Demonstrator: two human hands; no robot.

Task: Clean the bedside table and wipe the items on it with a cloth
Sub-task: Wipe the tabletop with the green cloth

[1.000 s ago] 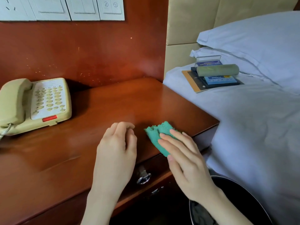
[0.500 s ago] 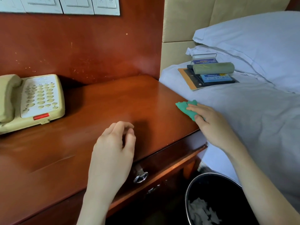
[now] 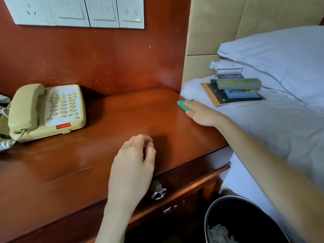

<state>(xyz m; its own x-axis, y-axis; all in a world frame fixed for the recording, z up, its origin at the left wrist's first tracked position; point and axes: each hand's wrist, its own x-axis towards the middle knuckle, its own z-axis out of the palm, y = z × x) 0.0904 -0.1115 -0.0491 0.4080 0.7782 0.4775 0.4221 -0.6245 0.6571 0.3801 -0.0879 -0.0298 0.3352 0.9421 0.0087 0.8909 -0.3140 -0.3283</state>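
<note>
With the right hand (image 3: 201, 112) pressing flat on a green cloth (image 3: 182, 104) at the reddish wooden worktop's (image 3: 122, 120) right-centre edge and the left hand (image 3: 135, 160) loosely curled and empty, the beige corded telephone (image 3: 47, 111) looks unwiped.

Location type: hotel bedroom. Indicators: glossy red-brown wooden bedside desk (image 3: 122, 120); cream corded push-button telephone (image 3: 47, 111) at 9 o'clock; white wall switch panel (image 3: 78, 12) at 11 o'clock; white-sheeted bed (image 3: 280, 130) with padded beige headboard (image 3: 219, 23) at 2 o'clock.
</note>
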